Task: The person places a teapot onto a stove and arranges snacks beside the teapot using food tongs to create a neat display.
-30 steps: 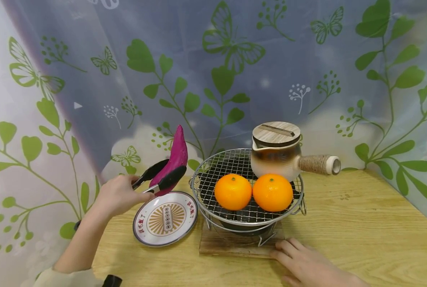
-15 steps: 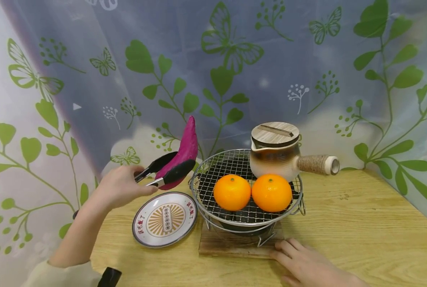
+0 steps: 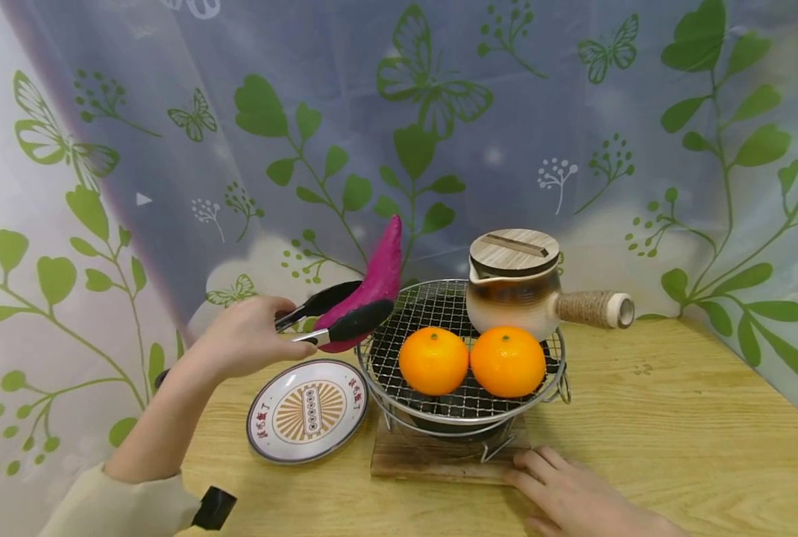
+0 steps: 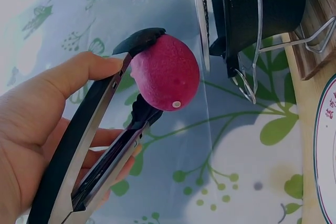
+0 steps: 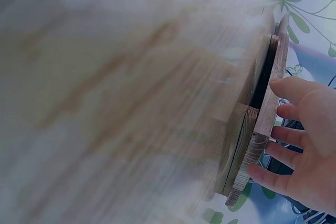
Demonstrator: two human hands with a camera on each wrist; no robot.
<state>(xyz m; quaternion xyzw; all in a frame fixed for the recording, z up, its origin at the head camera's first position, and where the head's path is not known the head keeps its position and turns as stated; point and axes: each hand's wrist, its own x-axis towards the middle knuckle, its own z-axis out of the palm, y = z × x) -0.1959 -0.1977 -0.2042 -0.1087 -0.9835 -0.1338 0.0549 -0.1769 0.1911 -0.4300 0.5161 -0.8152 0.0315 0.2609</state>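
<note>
In the head view my left hand (image 3: pixel 244 339) holds a pair of kitchen tongs (image 3: pixel 359 319) with black tips. Between those tips is a curved purple sweet potato (image 3: pixel 380 272), raised over the left rim of the round wire grill (image 3: pixel 432 300). From the left wrist view, the tongs (image 4: pixel 79 153) grip the rounded end of the sweet potato (image 4: pixel 168 72), with thumb and fingers on either arm. My right hand (image 3: pixel 573 492) has its fingertips against the wooden board (image 3: pixel 432 461) under the grill. The right wrist view shows those fingers extended at the board's edge (image 5: pixel 257 142).
Two oranges (image 3: pixel 434 361) sit side by side at the grill's front. Behind them stands a brown and cream teapot (image 3: pixel 516 302) with a wooden lid, its rope-wrapped handle (image 3: pixel 587 307) pointing right. A white plate (image 3: pixel 268 444) lies left of the grill. A patterned curtain (image 3: pixel 345 89) hangs behind.
My left hand has moved right with the tongs and sweet potato, from above the plate to the grill's left edge. My right hand has stayed put.
</note>
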